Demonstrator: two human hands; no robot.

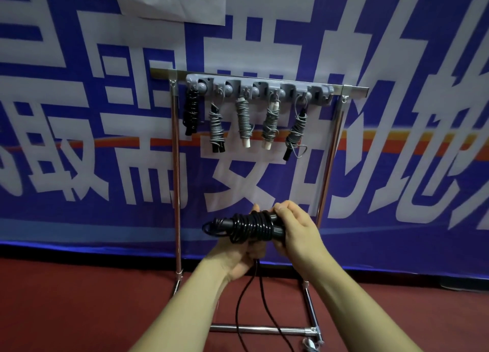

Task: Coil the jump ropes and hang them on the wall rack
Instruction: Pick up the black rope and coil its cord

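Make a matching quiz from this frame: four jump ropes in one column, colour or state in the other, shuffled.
Ropes:
1. held rope
2. leftmost hung rope
3. middle hung rope
4. rightmost hung rope

States:
A. grey cord, white handles
B. black, partly coiled, cord trailing down
C. grey cord, black handles, loose loop at the bottom
D. all black, fully coiled

Pairs: 1-B, 2-D, 3-A, 4-C

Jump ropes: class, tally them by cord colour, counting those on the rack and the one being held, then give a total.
Black ropes: 2 (one on the rack, one held by the left hand and right hand)
Grey ropes: 4 (all on the rack)
Total: 6
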